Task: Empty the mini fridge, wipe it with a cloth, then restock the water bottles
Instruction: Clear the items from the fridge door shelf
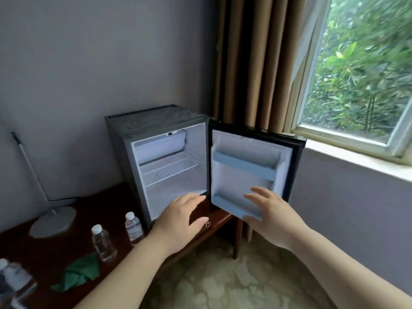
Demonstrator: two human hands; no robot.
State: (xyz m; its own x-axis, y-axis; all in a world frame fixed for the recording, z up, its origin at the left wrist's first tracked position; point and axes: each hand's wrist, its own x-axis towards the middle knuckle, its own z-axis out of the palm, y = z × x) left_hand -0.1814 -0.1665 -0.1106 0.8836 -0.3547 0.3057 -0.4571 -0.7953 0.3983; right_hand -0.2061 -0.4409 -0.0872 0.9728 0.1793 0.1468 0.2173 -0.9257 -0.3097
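The grey mini fridge stands on a dark wooden table, its door swung wide open to the right. Inside I see only a white wire shelf and a small top compartment, and the door racks hold nothing. My left hand hovers with relaxed fingers before the fridge's lower opening. My right hand reaches with straight fingers at the door's lower rack. Two water bottles stand on the table left of the fridge, with more bottles at the lower left. A green cloth lies beside them.
A lamp with a round silver base stands on the table by the wall. Brown curtains hang behind the fridge door, and a window with a sill lies to the right. Patterned floor lies below the table's front edge.
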